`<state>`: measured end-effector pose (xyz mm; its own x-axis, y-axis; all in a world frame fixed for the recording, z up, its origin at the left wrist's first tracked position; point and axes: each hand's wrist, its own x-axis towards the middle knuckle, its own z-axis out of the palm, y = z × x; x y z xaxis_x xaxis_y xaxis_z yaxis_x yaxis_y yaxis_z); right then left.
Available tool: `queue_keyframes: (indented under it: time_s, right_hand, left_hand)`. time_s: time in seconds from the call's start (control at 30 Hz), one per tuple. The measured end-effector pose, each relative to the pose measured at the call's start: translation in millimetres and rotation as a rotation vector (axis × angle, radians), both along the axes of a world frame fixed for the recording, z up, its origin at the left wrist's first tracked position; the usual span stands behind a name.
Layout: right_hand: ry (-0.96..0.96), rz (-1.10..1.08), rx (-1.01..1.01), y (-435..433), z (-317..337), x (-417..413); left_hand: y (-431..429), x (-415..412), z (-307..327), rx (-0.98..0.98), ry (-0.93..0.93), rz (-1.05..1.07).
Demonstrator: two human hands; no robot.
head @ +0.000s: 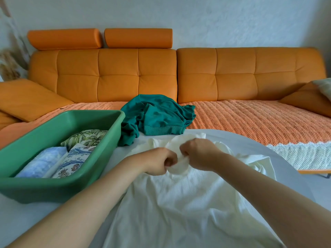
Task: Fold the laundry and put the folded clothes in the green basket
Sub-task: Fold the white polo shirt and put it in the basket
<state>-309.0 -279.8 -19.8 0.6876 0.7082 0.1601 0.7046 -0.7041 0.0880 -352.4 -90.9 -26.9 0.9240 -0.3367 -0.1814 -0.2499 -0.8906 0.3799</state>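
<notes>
A cream garment (pixel 179 203) lies spread on the white bench (pixel 268 176), its long axis running from the near edge straight away toward the sofa, its far end bunched under the hands. Both forearms reach forward and converge. The left hand (pixel 161 161) and right hand (pixel 197 154) are curled into fists, knuckles almost touching, each pinching a bundled fold of the cream fabric between them. Left of the left hand sits the green basket (pixel 53 185), holding three folded patterned pieces. Beyond the hands a teal garment (pixel 157 115) lies crumpled at the bench's far edge, against the orange sofa (pixel 232 74).
</notes>
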Motion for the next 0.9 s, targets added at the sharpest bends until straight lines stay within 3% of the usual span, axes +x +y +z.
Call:
queue_keyframes:
  time_s: [0.07,0.1,0.13,0.2,0.27,0.33,0.47,0.57,0.7,0.77,0.9]
  right_hand:
    - [0.423,0.001,-0.274,-6,6,-7]
    - [0.608,-0.024,-0.327,-10,7,-8]
    - [0.771,-0.054,-0.301,-16,7,-6]
    - [0.96,-0.109,-0.08,-23,7,1]
    - [0.838,-0.2,0.189,-24,5,15]
    - [0.544,-0.29,0.311,-24,-2,30]
    - [0.266,-0.383,0.37,-27,-21,61]
    - [0.18,-0.429,0.313,-26,-32,89]
    - [0.199,-0.437,0.087,-24,-43,119]
    - [0.192,-0.436,0.019,-25,-49,132]
    - [0.141,-0.523,0.13,-30,-52,153]
  left_hand:
    - [0,-5,1,-0.024,0.352,-0.037]
    - [1,-7,0,-0.108,0.442,-0.031]
    - [2,-7,-2,-0.207,0.453,-0.005]
    - [4,-3,-6,-0.364,0.272,0.117]
    - [8,6,-7,-0.375,-0.027,0.248]
    - [15,16,-9,-0.316,-0.235,0.35]
    - [28,46,-22,-0.142,-0.379,0.433]
    - [31,73,-31,0.016,-0.399,0.4]
    - [28,108,-40,0.306,-0.313,0.325]
    - [27,119,-43,0.36,-0.252,0.303]
    - [42,129,-41,0.401,-0.286,0.334]
